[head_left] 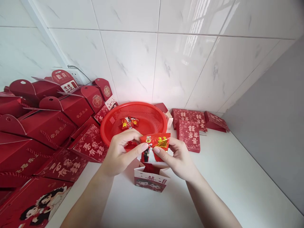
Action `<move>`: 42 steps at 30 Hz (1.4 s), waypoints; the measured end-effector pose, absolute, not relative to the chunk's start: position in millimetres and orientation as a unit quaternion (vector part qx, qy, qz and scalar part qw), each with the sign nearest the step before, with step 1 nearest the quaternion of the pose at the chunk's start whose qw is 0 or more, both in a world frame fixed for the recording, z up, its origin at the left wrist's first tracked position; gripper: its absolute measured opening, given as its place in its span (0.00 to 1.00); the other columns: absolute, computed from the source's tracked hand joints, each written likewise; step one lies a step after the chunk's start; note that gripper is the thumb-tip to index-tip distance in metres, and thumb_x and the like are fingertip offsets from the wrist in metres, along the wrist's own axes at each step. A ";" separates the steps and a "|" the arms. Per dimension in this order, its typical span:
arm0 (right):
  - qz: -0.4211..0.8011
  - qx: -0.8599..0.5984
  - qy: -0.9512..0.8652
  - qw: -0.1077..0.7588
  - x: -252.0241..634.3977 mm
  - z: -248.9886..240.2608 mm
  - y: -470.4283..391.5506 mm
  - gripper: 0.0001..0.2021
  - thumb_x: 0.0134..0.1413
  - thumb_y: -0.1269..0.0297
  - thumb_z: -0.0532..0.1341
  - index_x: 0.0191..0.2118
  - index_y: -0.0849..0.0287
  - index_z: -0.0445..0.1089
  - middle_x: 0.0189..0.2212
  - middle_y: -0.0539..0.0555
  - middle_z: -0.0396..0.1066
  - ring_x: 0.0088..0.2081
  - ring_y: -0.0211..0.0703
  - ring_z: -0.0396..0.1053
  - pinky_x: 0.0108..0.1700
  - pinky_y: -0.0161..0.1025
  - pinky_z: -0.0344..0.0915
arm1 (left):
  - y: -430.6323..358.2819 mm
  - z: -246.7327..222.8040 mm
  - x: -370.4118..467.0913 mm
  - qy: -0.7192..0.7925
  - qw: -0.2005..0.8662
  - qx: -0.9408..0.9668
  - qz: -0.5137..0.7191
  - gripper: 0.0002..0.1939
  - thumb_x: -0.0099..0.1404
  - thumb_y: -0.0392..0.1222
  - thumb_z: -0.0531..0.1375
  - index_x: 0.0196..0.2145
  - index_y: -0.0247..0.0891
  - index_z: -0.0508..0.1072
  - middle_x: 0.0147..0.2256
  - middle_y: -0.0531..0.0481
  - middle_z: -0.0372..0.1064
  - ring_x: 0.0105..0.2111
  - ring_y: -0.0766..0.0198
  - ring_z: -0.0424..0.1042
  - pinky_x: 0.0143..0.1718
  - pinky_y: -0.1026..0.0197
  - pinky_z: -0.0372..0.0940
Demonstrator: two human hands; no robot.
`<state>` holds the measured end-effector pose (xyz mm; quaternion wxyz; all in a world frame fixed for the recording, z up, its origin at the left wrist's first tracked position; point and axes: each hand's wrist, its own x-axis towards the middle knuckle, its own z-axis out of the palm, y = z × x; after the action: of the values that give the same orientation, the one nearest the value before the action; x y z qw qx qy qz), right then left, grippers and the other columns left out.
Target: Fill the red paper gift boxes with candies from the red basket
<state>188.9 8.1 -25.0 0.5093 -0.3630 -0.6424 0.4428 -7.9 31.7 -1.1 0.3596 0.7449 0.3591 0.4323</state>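
Note:
Between my two hands is a red candy packet (152, 153) with gold lettering and a printed couple. My left hand (122, 152) pinches its left side, thumb on the front. On the other side my right hand (177, 155) grips it the same way. Just below the packet stands a small gift box (150, 182), white and red with cartoon faces, its top open. Part of the box's opening is covered by the packet. Behind my hands sits a red perforated plastic basket (154, 114), holding a few wrapped candy packets (129, 122).
Many red gift boxes (57, 126) are piled at the left. Flat red boxes (188, 134) lie at the back right, against the tiled wall (185, 72). A grey panel (268, 126) borders the white table (220, 177) on the right.

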 end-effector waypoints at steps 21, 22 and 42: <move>0.398 -0.351 -0.655 0.538 191.4 -28.4 6.7 0.05 0.58 0.62 0.64 0.34 0.58 0.73 0.29 0.51 0.70 0.30 0.39 0.66 0.33 0.37 0.64 | 20.3 1.0 3.5 0.347 0.384 0.768 0.378 0.06 0.67 0.42 0.59 0.34 0.37 0.69 0.31 0.50 0.66 0.33 0.64 0.66 0.36 0.61 0.61; 0.400 -0.348 -0.659 0.533 191.8 -28.7 6.3 0.05 0.58 0.62 0.64 0.35 0.58 0.73 0.30 0.51 0.70 0.30 0.39 0.66 0.34 0.37 0.64 | 20.6 0.6 3.6 0.346 0.395 0.766 0.372 0.07 0.67 0.43 0.58 0.33 0.37 0.69 0.31 0.51 0.66 0.32 0.64 0.65 0.35 0.61 0.61; 0.279 -0.335 -0.684 0.585 188.2 -23.7 6.3 0.04 0.53 0.73 0.62 0.32 0.57 0.71 0.29 0.52 0.71 0.30 0.40 0.68 0.33 0.38 0.66 | 22.8 5.9 1.6 0.334 0.334 0.803 0.363 0.03 0.64 0.38 0.62 0.35 0.37 0.72 0.33 0.50 0.70 0.35 0.63 0.69 0.38 0.61 0.63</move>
<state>188.2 6.3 -23.7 0.5846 -0.3351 -0.6843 0.2788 1.6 22.8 5.9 0.3337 0.8031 0.3342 0.3634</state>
